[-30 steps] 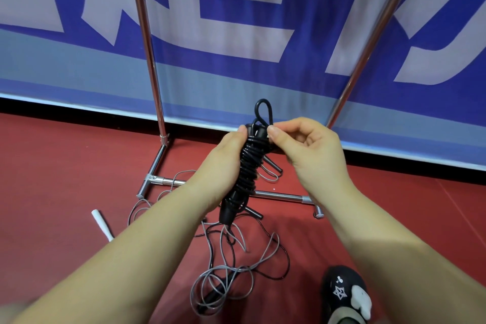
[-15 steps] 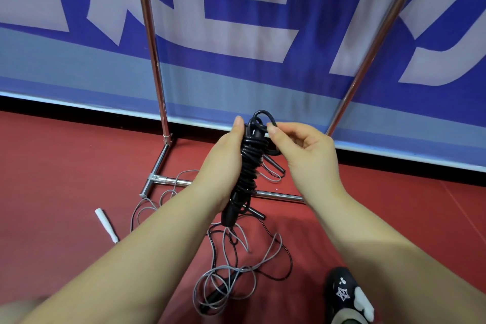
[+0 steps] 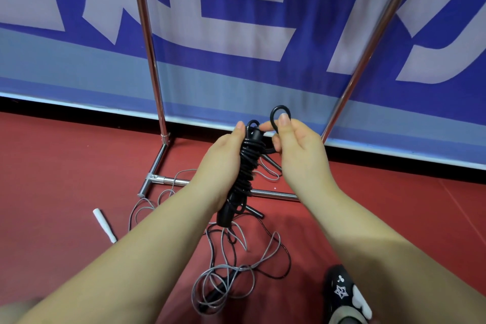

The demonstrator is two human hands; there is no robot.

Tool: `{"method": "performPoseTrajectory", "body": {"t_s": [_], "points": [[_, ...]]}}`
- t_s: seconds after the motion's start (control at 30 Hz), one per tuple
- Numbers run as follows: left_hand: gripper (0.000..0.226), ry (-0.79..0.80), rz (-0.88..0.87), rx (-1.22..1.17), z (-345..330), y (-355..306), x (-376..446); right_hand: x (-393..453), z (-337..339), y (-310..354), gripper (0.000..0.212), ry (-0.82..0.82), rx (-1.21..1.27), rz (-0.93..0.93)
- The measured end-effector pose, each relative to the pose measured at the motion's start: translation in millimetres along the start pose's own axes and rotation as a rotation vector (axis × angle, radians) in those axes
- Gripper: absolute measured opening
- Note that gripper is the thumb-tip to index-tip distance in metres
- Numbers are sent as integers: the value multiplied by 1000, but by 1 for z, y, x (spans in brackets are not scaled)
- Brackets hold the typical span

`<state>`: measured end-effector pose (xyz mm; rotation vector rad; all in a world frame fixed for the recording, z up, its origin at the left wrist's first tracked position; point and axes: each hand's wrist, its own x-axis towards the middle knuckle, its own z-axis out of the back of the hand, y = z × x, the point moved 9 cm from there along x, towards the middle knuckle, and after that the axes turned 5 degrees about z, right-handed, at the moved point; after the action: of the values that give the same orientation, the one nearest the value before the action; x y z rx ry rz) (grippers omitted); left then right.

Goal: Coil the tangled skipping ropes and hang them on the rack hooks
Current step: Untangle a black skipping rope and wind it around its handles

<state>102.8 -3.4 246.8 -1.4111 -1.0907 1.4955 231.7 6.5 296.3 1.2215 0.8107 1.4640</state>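
A: Black skipping rope [image 3: 246,166]: where is it sitting, relative to the rack [image 3: 157,102]?

B: It is hanging in the air, in front of the rack's lower cross bar and between its two upright poles. It is wound into a tight vertical bundle, with a handle end sticking out below.

A: What is the left hand [image 3: 223,163] doing?

B: It is gripping the bundle from the left side, fingers curled round the coils and the thumb lying up along the top.

A: And the right hand [image 3: 299,150]?

B: It is pinching a small black loop [image 3: 280,116] of the same rope between thumb and forefinger, just right of the bundle's top. The remaining fingers are curling inward.

A: What is lying near the rack's base?

B: A grey rope [image 3: 226,268] is lying tangled on the red floor [image 3: 65,179] in front of the cross bar, mixed with a loose black strand. A white handle [image 3: 104,225] is lying to the left of the base. A black shoe [image 3: 344,294] is standing in front of the rack, to the right.

A: Behind the rack?

B: A blue and white banner [image 3: 249,34] is standing upright there.
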Motion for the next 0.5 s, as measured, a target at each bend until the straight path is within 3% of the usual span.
{"method": "performPoseTrajectory", "body": {"t_s": [0.27, 0.5], "points": [[47, -24, -23, -12, 2, 4, 7, 0, -9, -1, 30, 68, 83, -47], [41, 80, 38, -168, -11, 6, 6, -1, 12, 2, 14, -148, 147, 54]]}}
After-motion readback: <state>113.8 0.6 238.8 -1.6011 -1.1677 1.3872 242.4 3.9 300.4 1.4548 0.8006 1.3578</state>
